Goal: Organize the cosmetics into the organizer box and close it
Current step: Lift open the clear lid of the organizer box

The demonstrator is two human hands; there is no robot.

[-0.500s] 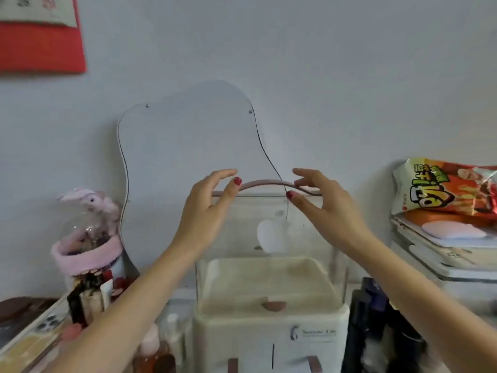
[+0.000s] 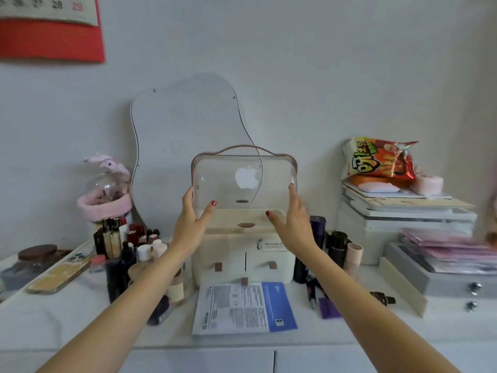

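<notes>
Left hand [image 2: 194, 214] and right hand [image 2: 291, 217] each grip a side edge of the clear lid [image 2: 243, 181], raised above the cream organizer box [image 2: 242, 258] below them. Cosmetics [image 2: 129, 246] cluster left of the left hand; a leaflet [image 2: 243, 308] lies nearer than both.

White countertop [image 2: 80, 327] with cream organizer box [image 2: 242, 261], printed leaflet [image 2: 243, 308], cosmetic bottles [image 2: 129, 254], stacked books [image 2: 403, 211]
</notes>
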